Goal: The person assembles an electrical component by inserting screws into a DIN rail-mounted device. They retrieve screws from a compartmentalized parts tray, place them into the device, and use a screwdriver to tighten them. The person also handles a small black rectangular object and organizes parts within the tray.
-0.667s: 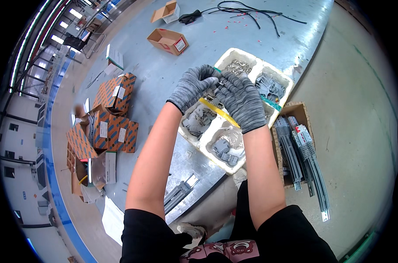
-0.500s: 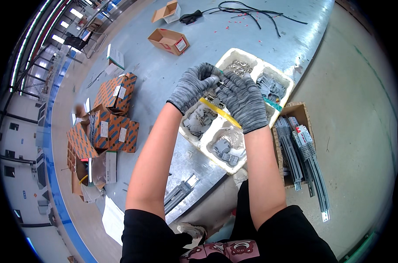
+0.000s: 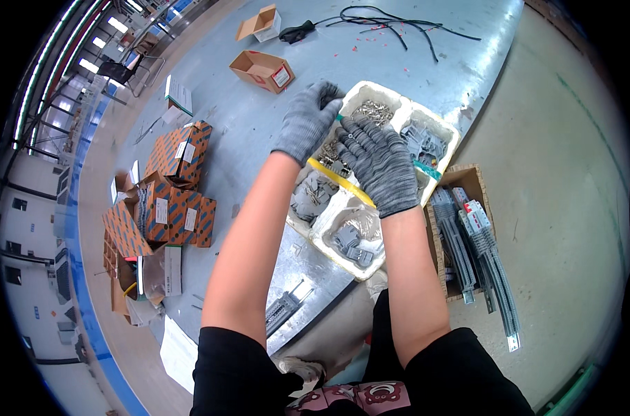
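Both hands wear grey knitted gloves above a white foam box point(image 3: 436, 123) with several compartments. My left hand point(image 3: 305, 121) is over the box's far left edge, thumb and bent fingers apart, with nothing visible between them. My right hand point(image 3: 383, 170) lies over the box's middle, back of the hand up. Its fingers are bent and close together, with their tips low near small metal parts point(image 3: 331, 154); whatever they hold is too small to make out. Other compartments hold small metal pins point(image 3: 372, 113), grey plastic pieces point(image 3: 420, 142) and grey clips point(image 3: 313, 197).
Yellow tape point(image 3: 339, 182) crosses the foam box. Right of it, a cardboard carton point(image 3: 476, 182) holds metal rails with terminal blocks point(image 3: 483, 232). Orange-patterned cartons point(image 3: 183, 154) stand at left. Beyond are an open brown box point(image 3: 259, 69) and black cables point(image 3: 398, 24). A rail point(image 3: 282, 309) lies by the table edge.
My left hand has moved up and left, away from my right hand, and its thumb and fingers have parted. My right hand has shifted slightly left and down over the box.
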The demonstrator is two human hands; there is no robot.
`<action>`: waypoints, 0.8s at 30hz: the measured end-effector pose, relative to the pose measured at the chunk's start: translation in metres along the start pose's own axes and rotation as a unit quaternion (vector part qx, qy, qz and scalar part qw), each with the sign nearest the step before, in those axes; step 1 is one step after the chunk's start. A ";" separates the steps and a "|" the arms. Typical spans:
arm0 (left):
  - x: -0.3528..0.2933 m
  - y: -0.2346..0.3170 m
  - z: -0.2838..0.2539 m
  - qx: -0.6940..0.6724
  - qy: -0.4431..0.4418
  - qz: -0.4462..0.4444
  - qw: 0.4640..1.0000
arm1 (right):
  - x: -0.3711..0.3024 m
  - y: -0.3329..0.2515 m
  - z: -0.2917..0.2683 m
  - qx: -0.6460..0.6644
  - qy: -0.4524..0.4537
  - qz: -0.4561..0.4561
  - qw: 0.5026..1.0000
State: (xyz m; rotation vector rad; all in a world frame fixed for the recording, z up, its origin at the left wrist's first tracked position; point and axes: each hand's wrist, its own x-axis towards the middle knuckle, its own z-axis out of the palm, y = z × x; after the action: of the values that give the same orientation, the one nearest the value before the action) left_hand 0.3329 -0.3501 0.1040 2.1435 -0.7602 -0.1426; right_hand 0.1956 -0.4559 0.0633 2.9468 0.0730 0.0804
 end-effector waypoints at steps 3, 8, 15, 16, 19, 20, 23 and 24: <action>-0.034 -0.005 0.004 -0.077 -0.031 -0.032 0.996 | -0.002 0.004 0.003 0.006 0.014 0.039 0.999; -0.058 0.012 0.010 0.017 -0.022 -0.023 0.999 | -0.001 0.000 0.006 -0.012 0.081 0.045 0.996; -0.060 0.013 0.008 0.111 -0.018 0.016 0.993 | 0.005 -0.003 0.016 0.320 0.156 0.088 0.930; -0.060 0.006 0.004 0.100 -0.004 0.019 0.995 | 0.009 -0.004 0.016 0.487 0.154 0.108 0.853; -0.067 -0.010 -0.011 0.097 0.021 0.029 0.995 | 0.015 -0.001 0.014 0.863 0.115 0.154 0.466; -0.074 -0.014 -0.017 0.145 -0.005 0.023 0.989 | 0.017 0.001 0.015 0.936 0.095 0.162 0.299; -0.097 -0.025 -0.026 0.271 -0.111 -0.020 0.956 | 0.017 0.004 0.014 0.943 0.116 0.185 0.250; -0.104 -0.033 -0.026 0.284 -0.149 -0.006 0.947 | 0.018 0.004 0.012 0.944 0.115 0.201 0.235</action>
State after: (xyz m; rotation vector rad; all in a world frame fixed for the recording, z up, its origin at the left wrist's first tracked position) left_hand 0.2733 -0.2575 0.0796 2.7104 -1.0601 -0.2861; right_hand 0.2141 -0.4615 0.0528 4.7169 -2.2783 1.6851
